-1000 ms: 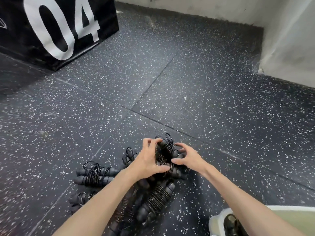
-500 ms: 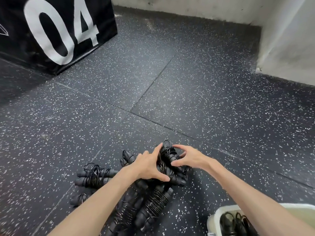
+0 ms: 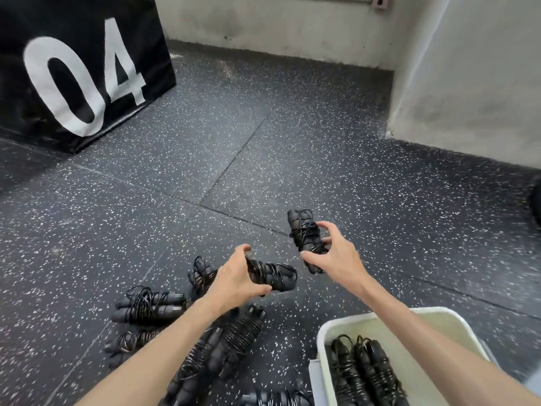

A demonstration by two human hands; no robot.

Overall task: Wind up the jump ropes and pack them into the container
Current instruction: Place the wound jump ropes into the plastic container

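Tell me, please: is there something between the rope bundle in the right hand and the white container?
Nothing visible blocks it. The right hand holds a wound jump rope above bare floor, and the white container is open-topped, with two bundles inside and free space beside them.

— What carries everything here?
— A dark speckled rubber floor, laid in tiles with visible seams.
— And lying on it?
— A pile of wound black jump ropes at lower left, a pale container at lower right, and a black box marked "04" far left.
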